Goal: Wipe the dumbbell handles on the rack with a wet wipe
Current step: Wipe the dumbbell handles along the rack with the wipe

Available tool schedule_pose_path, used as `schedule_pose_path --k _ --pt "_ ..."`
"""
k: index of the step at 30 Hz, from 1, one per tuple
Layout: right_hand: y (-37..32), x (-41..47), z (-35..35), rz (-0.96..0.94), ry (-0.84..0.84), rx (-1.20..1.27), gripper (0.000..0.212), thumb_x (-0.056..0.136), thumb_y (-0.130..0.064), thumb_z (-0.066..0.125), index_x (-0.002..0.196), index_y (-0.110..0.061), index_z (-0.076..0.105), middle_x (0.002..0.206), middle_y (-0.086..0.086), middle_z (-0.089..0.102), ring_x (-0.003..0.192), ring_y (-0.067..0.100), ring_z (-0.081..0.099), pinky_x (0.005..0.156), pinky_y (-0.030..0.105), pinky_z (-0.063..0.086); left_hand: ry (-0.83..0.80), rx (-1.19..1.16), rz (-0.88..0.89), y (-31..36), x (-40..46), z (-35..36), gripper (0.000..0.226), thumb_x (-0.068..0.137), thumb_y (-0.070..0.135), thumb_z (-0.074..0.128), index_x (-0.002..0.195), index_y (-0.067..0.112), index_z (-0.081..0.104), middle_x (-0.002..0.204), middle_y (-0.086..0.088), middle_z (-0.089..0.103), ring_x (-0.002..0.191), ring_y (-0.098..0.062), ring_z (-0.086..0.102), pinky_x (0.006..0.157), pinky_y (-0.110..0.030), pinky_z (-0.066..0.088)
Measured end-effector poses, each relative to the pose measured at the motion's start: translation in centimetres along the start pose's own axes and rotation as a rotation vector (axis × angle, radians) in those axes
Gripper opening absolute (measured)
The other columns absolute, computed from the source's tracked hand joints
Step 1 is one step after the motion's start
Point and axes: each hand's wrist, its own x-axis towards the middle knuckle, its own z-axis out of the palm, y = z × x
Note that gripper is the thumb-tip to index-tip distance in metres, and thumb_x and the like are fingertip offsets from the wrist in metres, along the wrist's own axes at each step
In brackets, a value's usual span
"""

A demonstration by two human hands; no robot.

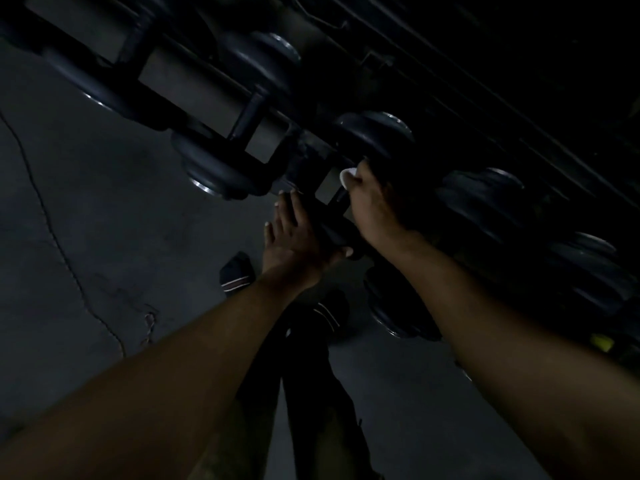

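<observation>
Super dark shot, so most colours are muddy. The wipe (347,176) poking out of the right hand (372,206) is white, easily the brightest thing here. The dumbbells (221,168) above and to the sides of both hands are black with shiny silver end caps, and the rack (194,88) is black with dull grey panels. The fingernails on the left hand (294,237) look pale, whitish. Below the left hand there's a black shoe (236,271) with a white and reddish stripe. The trousers (311,375) between the forearms are black, the floor (86,237) is plain dark grey, and down past the right forearm there's a small yellow bit (602,342).
</observation>
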Motion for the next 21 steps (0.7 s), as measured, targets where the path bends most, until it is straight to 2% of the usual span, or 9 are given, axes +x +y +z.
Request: schedule_pose_path --k 2,4,7,10,11,13,16,19,21 --pt "0.8 -0.1 1.1 0.047 -0.028 0.08 0.011 0.087 -0.044 0.051 0.089 -0.036 0.058 0.091 -0.003 0.067 0.09 0.025 0.064 0.088 0.051 0.052 -0.004 0.002 0.007 0.0 0.0 0.1 0.138 0.073 0.076 0.07 0.158 0.011 -0.018 0.168 -0.011 -0.02 0.155 -0.027 -0.016 0.126 -0.05 0.004" --pt "0.9 -0.3 1.0 0.059 -0.114 0.134 0.015 0.081 -0.041 0.055 0.072 -0.031 0.05 0.064 -0.008 0.055 0.068 0.021 0.056 0.07 0.042 0.048 -0.005 -0.005 0.01 -0.1 0.1 0.2 0.138 0.074 0.075 0.07 0.158 0.012 -0.019 0.168 -0.011 -0.02 0.155 -0.026 -0.017 0.126 -0.05 0.004" --pt "0.7 -0.3 0.2 0.117 -0.215 0.257 0.032 0.092 -0.017 0.054 0.071 -0.038 0.042 0.087 0.0 0.051 0.082 0.018 0.048 0.076 0.035 0.039 0.005 -0.012 0.017 -0.2 0.0 0.2 0.137 0.074 0.074 0.071 0.159 0.012 -0.017 0.168 -0.011 -0.02 0.155 -0.026 -0.017 0.126 -0.05 0.004" --pt "0.9 -0.5 0.0 0.09 -0.052 0.144 0.01 0.095 -0.046 0.049 0.088 -0.04 0.054 0.106 -0.004 0.064 0.097 0.019 0.061 0.086 0.04 0.05 -0.001 -0.022 0.019 -0.2 -0.1 0.0 0.136 0.075 0.073 0.071 0.159 0.012 -0.017 0.168 -0.01 -0.02 0.155 -0.026 -0.016 0.126 -0.05 0.005" --pt "0.9 -0.3 -0.1 0.116 -0.027 0.129 0.019 0.097 -0.052 0.041 0.105 -0.042 0.055 0.119 -0.005 0.062 0.106 0.019 0.06 0.091 0.042 0.049 0.001 -0.024 0.019 -0.1 -0.1 -0.1 0.135 0.075 0.072 0.07 0.159 0.012 -0.017 0.168 -0.01 -0.019 0.155 -0.026 -0.016 0.126 -0.05 0.005" --pt "0.8 -0.3 0.1 0.1 -0.029 0.026 0.04 0.104 -0.035 0.03 0.142 -0.028 0.04 0.148 0.008 0.041 0.132 0.033 0.043 0.107 0.053 0.037 -0.001 -0.028 0.017 -0.1 -0.2 -0.2 0.135 0.075 0.073 0.07 0.158 0.012 -0.017 0.168 -0.01 -0.02 0.155 -0.025 -0.016 0.126 -0.05 0.006" --pt "0.7 -0.1 1.2 0.108 0.028 0.004 0.055 0.102 -0.004 0.03 0.155 -0.008 0.016 0.16 0.02 0.011 0.145 0.043 0.019 0.117 0.059 0.021 -0.006 -0.026 0.021 -0.2 -0.2 -0.2 0.135 0.074 0.074 0.069 0.159 0.012 -0.017 0.168 -0.01 -0.02 0.155 -0.025 -0.016 0.126 -0.051 0.007" --pt "-0.2 -0.4 1.9 0.115 0.133 0.162 0.063 0.097 -0.001 0.045 0.154 -0.009 0.019 0.158 0.017 0.016 0.141 0.038 0.029 0.111 0.047 0.036 -0.014 -0.029 0.014 -0.2 -0.1 -0.1 0.138 0.073 0.078 0.067 0.158 0.013 -0.019 0.167 -0.009 -0.021 0.155 -0.025 -0.018 0.126 -0.05 0.005" --pt "-0.7 -0.8 2.0 0.232 0.234 0.34 0.051 0.103 -0.023 0.041 0.152 -0.027 0.025 0.156 -0.006 0.026 0.134 0.014 0.042 0.091 0.019 0.045 -0.04 -0.036 0.008 -0.2 -0.1 -0.1 0.139 0.073 0.081 0.065 0.157 0.014 -0.023 0.166 -0.009 -0.026 0.154 -0.025 -0.021 0.127 -0.049 0.002"
